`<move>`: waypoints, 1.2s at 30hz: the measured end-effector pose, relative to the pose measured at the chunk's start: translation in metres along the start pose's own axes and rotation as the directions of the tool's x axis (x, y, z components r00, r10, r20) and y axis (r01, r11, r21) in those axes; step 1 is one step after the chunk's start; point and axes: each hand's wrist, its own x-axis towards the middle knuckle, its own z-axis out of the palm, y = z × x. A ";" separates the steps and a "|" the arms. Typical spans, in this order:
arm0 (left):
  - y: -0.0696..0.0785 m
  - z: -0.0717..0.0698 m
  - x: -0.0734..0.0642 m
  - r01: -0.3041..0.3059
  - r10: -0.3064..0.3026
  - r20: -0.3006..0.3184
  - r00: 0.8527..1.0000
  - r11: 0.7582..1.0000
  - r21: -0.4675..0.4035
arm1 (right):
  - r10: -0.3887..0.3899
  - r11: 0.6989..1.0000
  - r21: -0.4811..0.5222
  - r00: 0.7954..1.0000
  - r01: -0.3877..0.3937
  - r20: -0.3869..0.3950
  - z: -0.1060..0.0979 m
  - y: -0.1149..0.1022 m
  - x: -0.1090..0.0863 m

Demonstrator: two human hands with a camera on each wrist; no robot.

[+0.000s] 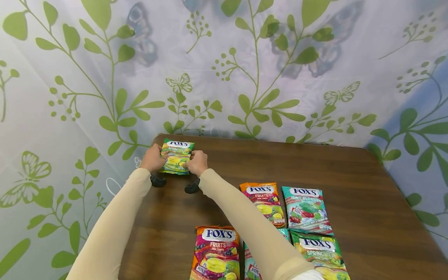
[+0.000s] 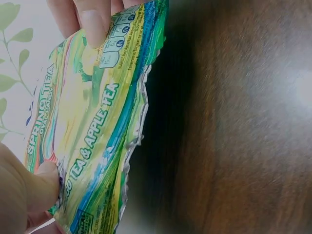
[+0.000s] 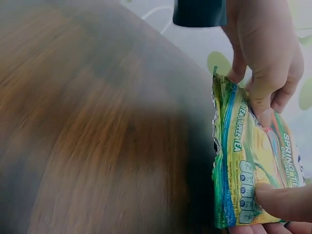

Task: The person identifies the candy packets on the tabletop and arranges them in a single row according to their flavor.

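At the far left corner of the brown table (image 1: 364,202), as the head view has it, a green Spring Tea packet (image 1: 177,155) is held between two hands, its printed face toward the camera. The left hand (image 1: 153,158) grips one side edge and the right hand (image 1: 197,162) the other. Only this view takes in the packets nearer the person: an upper Fruits packet (image 1: 263,204) beside a Mint Blossom packet (image 1: 307,210), a lower Fruits packet (image 1: 216,252), a second Spring Tea packet (image 1: 318,252), and a teal packet (image 1: 250,264) partly hidden by the right sleeve (image 1: 231,206). Behind the table hangs a leaf-patterned cloth (image 1: 210,58).

From the left wrist, the held packet appears close up and tilted, with its crinkled silvery bottom edge, the words "& APPLE TEA" and a row of small label boxes readable. The left thumb (image 2: 44,187) presses on the face; the right hand's fingers grip the opposite side at the top.

The right wrist view adds what lies behind: fingertips under the near side while the right thumb (image 3: 282,201) presses the front, so that hand pinches the packet. Beyond, the left hand pinches the other side, below a black piece (image 3: 200,12). Whether the bottom edge touches the table cannot be told.
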 end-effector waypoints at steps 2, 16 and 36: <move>0.000 -0.001 0.002 0.019 -0.019 -0.009 1.000 1.000 -0.004 | 0.003 1.000 0.014 1.000 -0.003 -0.011 0.005 0.000 0.003; -0.011 0.007 0.005 0.097 -0.096 -0.077 0.992 0.995 0.010 | 0.002 0.996 0.091 1.000 -0.001 -0.010 0.021 0.014 0.014; -0.011 0.005 0.005 0.142 -0.140 -0.060 0.988 0.989 0.041 | -0.045 0.999 -0.027 0.999 0.044 -0.027 0.027 0.011 0.013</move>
